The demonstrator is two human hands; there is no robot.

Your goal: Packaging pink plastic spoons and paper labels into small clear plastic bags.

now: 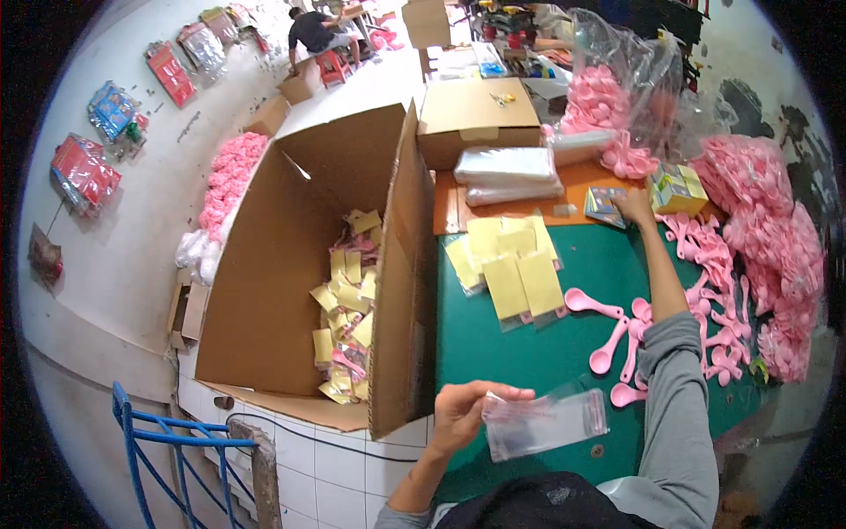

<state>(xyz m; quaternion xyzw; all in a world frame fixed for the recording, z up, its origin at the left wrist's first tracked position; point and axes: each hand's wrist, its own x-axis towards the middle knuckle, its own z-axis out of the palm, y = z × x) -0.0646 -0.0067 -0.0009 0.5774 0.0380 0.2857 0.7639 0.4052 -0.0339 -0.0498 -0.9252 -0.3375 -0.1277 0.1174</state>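
My left hand [463, 413] pinches the end of a clear plastic bag [555, 428] over the near edge of the green table; whether it is one bag or a small stack I cannot tell. At the table's far side, the fingers of my right hand [634, 207] close on the edge of a stack of dark printed cards [604, 208]. Between my arms lie several loose pink measuring spoons [608, 346], some under my right forearm. Several bagged packs with yellow cards [507, 280] overlap to the left of them.
A large open cardboard box [300, 194] stands left of the table, holding several yellow-carded packs [348, 300]. Bundled plastic bags [507, 167], yellow card stacks [677, 189] and a closed box [480, 106] with scissors line the far side. Bulging bags of pink spoons [758, 203] stand right.
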